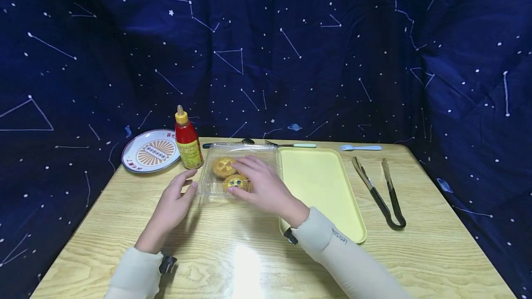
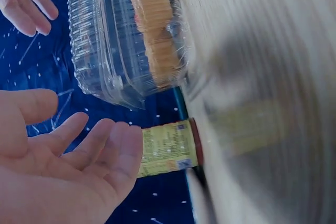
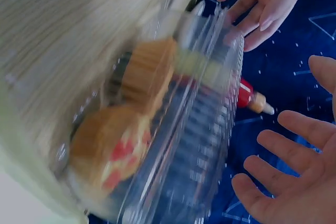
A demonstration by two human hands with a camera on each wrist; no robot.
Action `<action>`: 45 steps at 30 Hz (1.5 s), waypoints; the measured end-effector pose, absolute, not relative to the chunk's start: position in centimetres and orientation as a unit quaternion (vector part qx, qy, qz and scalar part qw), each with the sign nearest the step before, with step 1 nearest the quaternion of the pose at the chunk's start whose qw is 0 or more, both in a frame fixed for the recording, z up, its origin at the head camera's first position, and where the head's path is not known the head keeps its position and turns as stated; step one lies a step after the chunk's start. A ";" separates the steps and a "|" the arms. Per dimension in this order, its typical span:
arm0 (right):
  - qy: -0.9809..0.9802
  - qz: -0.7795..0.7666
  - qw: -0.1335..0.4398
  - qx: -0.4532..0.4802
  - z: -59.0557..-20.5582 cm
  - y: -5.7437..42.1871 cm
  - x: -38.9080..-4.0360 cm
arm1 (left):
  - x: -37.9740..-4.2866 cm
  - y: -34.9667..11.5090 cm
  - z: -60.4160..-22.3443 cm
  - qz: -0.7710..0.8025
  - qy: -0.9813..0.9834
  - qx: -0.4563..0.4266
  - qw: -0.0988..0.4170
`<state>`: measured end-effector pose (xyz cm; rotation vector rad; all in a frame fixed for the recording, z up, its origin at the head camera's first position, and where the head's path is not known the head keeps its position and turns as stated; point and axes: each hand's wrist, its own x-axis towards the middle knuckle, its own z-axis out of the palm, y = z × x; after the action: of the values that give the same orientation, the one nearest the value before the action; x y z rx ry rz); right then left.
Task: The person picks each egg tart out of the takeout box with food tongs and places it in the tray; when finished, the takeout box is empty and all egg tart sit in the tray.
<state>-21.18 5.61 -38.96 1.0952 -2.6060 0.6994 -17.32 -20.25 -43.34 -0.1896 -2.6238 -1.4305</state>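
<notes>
A clear plastic clamshell box (image 1: 212, 151) lies on the table, its lid closed over several round golden pastries (image 1: 224, 167). One pastry in the right wrist view shows red pieces (image 3: 123, 150) on top. My right hand (image 1: 266, 188) hovers above the box with fingers spread, and a gap shows between fingertips and lid in the right wrist view. Beside the box's near left corner is my left hand (image 1: 172, 202), palm turned inward, fingers relaxed and holding nothing. Just behind that hand stands a red sauce bottle (image 1: 189, 149) with a yellow cap.
At the back left lies a patterned plate (image 1: 143, 163). A pale yellow tray (image 1: 324, 197) adjoins the box on the right, partly under my right forearm. Black-handled tongs (image 1: 396, 218) rest farther right. Along the back edge are a blue fork (image 1: 367, 148) and a pale green-handled utensil (image 1: 305, 145).
</notes>
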 end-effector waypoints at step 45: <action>-0.900 0.142 0.130 0.390 -42.3 -2.7 -23.0 | -19.7 -23.6 -48.0 -0.787 -0.596 -0.003 -0.160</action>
<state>-22.96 -2.74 -42.26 1.1333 -2.6158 0.4134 -19.75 -23.62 -47.98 -0.0093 -2.0915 -2.7597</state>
